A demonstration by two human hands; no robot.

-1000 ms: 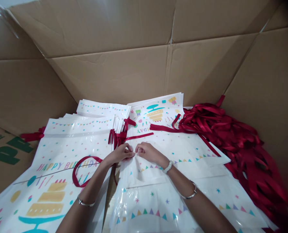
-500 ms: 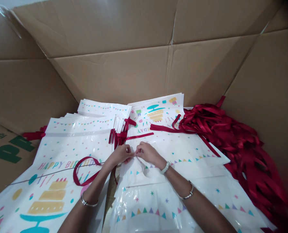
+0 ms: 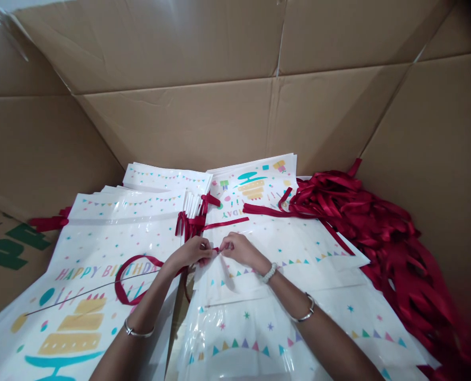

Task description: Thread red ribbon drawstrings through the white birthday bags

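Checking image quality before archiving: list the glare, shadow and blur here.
Head view throughout: small glare spots on the glossy printed sheets; a soft slanting shadow on the cardboard wall, toward the right; darkening at the top right corner; red ribbons blurring toward the lower right.

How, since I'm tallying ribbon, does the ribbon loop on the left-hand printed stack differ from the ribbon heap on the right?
The ribbon loop looks like one strand; the ribbon heap is many, tangled.
The loop is far smaller than the heap.
The loop lies on the printed stack; the heap sprawls beside the right cardboard wall.
Both are dark red.
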